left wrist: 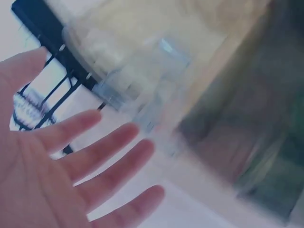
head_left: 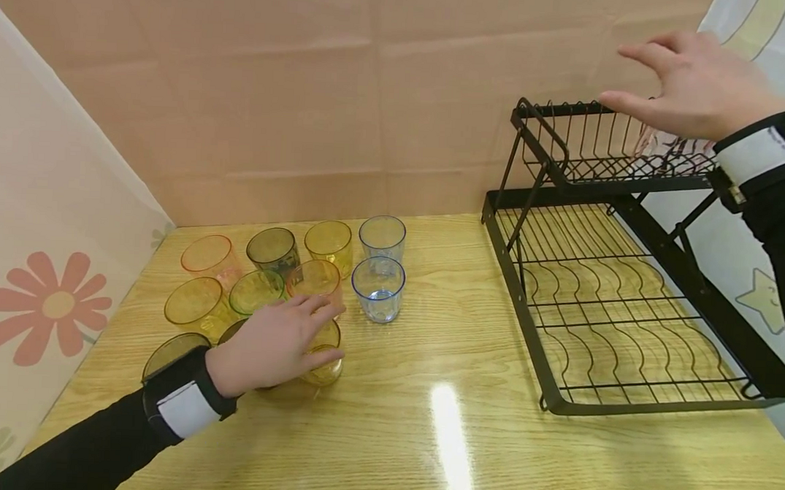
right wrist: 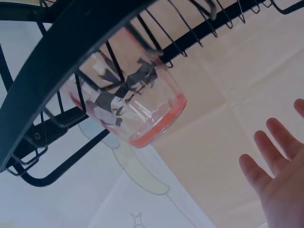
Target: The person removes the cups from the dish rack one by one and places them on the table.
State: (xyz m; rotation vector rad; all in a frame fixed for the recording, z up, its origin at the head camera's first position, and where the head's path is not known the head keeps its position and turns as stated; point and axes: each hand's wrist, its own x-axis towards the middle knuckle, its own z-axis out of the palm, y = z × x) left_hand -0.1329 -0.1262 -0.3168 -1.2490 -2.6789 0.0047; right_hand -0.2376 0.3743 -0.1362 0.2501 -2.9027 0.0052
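My left hand (head_left: 276, 346) hovers over the near side of a group of tinted drinking glasses, fingers extended and holding nothing. Right by its thumb stands an amber glass (head_left: 324, 373); more glasses behind the hand are partly hidden. In the left wrist view the left palm (left wrist: 28, 175) faces blurred glass shapes with fingers spread. Above the black two-tier dish rack (head_left: 528, 309), my right hand (head_left: 695, 86) is raised with loose, spread fingers and nothing in them. A pink-tinted glass with a black-and-white pattern (right wrist: 137, 104) sits tilted in the rack's upper tier, apart from the right fingers (right wrist: 256, 173).
Two blue-rimmed clear glasses (head_left: 378, 295) stand at the group's right edge. Behind are pink (head_left: 210, 259), dark grey (head_left: 274, 251) and yellow (head_left: 330, 242) glasses; a green glass (head_left: 255, 290) is mid-group. The rack's lower tier has wavy wires. A peach curtain (head_left: 273, 108) backs the wooden table (head_left: 410, 436).
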